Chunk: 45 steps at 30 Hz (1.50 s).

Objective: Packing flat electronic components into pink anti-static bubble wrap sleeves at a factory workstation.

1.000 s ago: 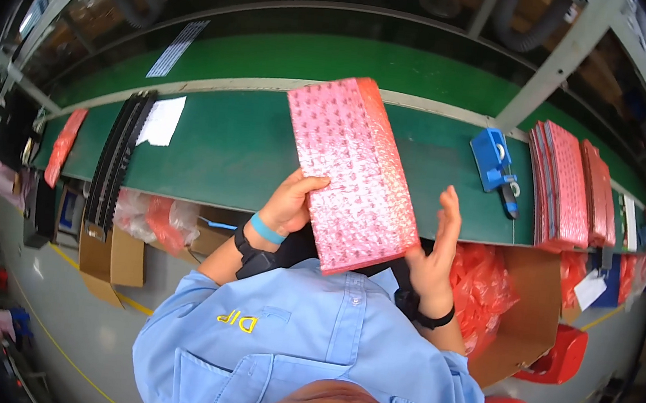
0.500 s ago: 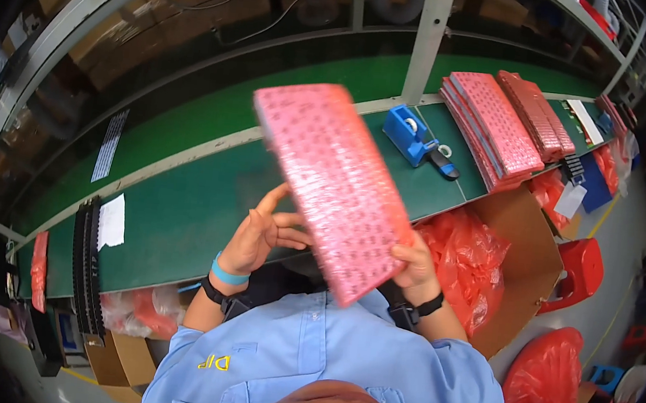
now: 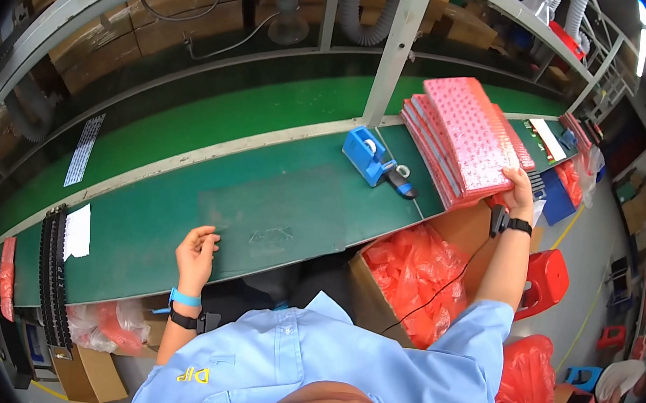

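At the right part of the bench, my right hand [image 3: 521, 192] grips the near end of a flat pink bubble-wrap package [image 3: 472, 134]. This package lies on or just over a stack of similar pink packages [image 3: 429, 146], slightly askew to it; whether it rests fully cannot be seen. More reddish bubble-wrapped packages [image 3: 519, 143] sit behind it, partly hidden. My left hand [image 3: 197, 255] hovers by the bench's front edge with its fingers loosely bent, apart and holding nothing. Left of the stack stands a blue tape dispenser [image 3: 367, 155], with a black-and-blue handled tool [image 3: 401, 182] beside it.
The green bench [image 3: 274, 212] runs along a metal frame post [image 3: 394, 59]. Below its front edge, a cardboard box [image 3: 375, 301] holds red plastic bags [image 3: 418, 274]. A red stool [image 3: 544, 284] is to the right. Black strips [image 3: 55, 276] and white paper [image 3: 77, 231] lie at left.
My right hand has carried the pink package from in front of me rightward onto the stack. My left hand, earlier close beside the package, is now apart from it and farther left.
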Available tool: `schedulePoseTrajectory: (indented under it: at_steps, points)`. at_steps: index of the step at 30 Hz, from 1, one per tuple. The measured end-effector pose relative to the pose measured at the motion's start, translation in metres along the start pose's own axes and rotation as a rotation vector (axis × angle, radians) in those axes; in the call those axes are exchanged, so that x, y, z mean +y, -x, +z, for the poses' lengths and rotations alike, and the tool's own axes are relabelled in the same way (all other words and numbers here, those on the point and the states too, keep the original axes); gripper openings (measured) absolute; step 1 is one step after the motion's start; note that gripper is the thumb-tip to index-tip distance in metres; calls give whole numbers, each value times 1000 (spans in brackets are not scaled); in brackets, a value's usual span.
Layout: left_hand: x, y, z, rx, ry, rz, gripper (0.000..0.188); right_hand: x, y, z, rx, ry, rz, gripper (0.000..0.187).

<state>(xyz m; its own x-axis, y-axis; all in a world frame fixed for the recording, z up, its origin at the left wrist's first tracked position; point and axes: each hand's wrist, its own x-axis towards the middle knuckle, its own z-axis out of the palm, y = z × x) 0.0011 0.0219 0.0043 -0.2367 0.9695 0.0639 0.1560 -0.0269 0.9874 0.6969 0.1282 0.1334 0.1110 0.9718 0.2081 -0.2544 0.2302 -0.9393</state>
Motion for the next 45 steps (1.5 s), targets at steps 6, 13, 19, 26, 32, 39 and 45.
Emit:
schedulePoseTrajectory:
  at_steps: [6, 13, 19, 26, 32, 39, 45]
  points:
    - [-7, 5, -2, 45, 15, 1, 15, 19, -38, -37, 222, 145, 165, 44]
    - [-10, 9, 6, 78, -72, 74, 10, 7, -43, 0, 561, 994, 254, 61]
    - [-2, 5, 12, 76, -216, 198, 9, -6, -26, 35, 654, 1618, 112, 65]
    - [-6, 7, 11, 153, -268, 288, 9, 31, 11, 147, 492, 1563, -691, 52]
    - [-7, 9, 11, 185, -343, 319, 10, 107, 80, 263, 75, 1016, -818, 25]
    - [4, 12, 15, 175, -400, 322, 11, 200, 123, 344, -144, 848, -234, 9]
    - [-4, 5, 16, 178, -386, 379, 10, 212, 110, 338, -181, 893, -357, 8]
